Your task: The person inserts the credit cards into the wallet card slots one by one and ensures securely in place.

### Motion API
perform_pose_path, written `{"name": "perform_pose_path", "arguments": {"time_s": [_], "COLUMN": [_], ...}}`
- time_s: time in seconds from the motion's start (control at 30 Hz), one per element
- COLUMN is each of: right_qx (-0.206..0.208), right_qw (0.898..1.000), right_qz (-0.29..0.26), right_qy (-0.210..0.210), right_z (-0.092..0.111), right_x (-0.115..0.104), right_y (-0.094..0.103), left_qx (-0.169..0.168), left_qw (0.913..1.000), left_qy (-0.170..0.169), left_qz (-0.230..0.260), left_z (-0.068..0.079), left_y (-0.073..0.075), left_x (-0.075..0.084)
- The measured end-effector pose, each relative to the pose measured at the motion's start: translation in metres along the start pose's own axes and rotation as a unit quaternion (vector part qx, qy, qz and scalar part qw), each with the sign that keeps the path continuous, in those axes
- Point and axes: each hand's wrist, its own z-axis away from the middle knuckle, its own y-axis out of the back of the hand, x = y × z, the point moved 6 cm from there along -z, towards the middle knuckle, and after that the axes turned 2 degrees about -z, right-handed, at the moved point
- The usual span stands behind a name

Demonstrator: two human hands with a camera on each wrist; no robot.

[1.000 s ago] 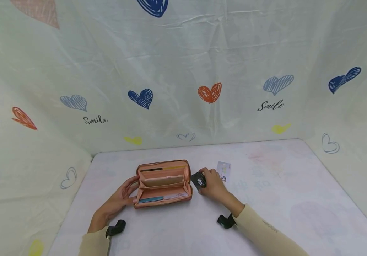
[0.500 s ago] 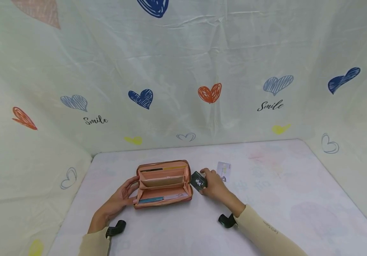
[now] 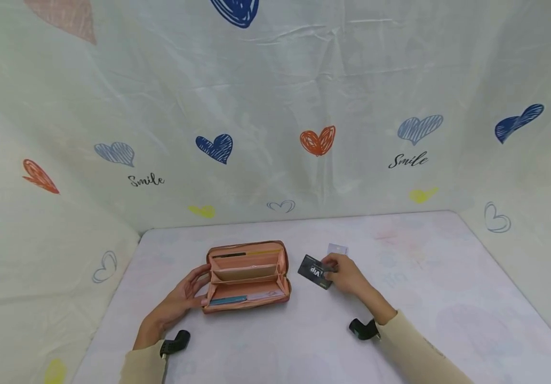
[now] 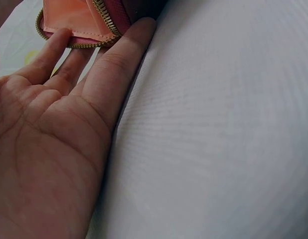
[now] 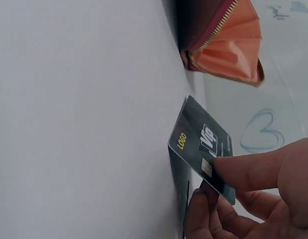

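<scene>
In the head view an unzipped pink wallet (image 3: pixel 248 274) lies spread on the table, its folds facing up. A blue card (image 3: pixel 228 300) and a pale card (image 3: pixel 264 294) show in its near pocket. My left hand (image 3: pixel 179 298) touches the wallet's left end with fairly straight fingers (image 4: pixel 114 69), which lie along the zipped edge and dark cover in the left wrist view. To the wallet's right, my right hand (image 3: pixel 349 274) pinches a black VIP card (image 5: pixel 194 132) between thumb and fingers, its printed face showing. Beyond this hand lies a pale card (image 3: pixel 337 249), partly hidden.
The white table (image 3: pixel 265 352) is backed by a pale curtain (image 3: pixel 256 96) printed with hearts. Dark cards or slips (image 3: pixel 229 255) show along the wallet's far pocket. A black camera (image 3: pixel 175 342) is strapped at the left wrist, another camera (image 3: pixel 363 329) at the right.
My right hand has moved right, away from the wallet, with the VIP card; more of its face shows. The hand now covers part of the pale card. My left hand stays at the wallet.
</scene>
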Motion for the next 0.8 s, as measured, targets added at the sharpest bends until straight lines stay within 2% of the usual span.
{"name": "perform_pose_path", "arguments": {"time_s": [0.2,0.43,0.63,0.8], "right_qx": [-0.011,-0.025,-0.024,-0.022], "right_qw": [0.998,0.988,0.983,0.982], "right_qz": [-0.060,-0.149,-0.173,-0.186], "right_qy": [-0.023,-0.044,-0.049,-0.037], "right_z": [0.005,0.009,0.009,0.010], "right_x": [0.011,0.027,0.030,0.023], "right_y": [0.015,0.024,0.029,0.034], "left_qx": [-0.001,-0.002,-0.001,-0.008], "left_qw": [1.0000,1.0000,1.0000,0.9998], "left_qy": [0.000,-0.001,0.000,-0.011], "left_qz": [0.003,0.008,0.009,0.015], "left_z": [-0.001,-0.001,-0.001,0.000], "left_y": [0.000,0.000,0.000,0.001], "left_x": [0.000,0.000,0.000,-0.001]}}
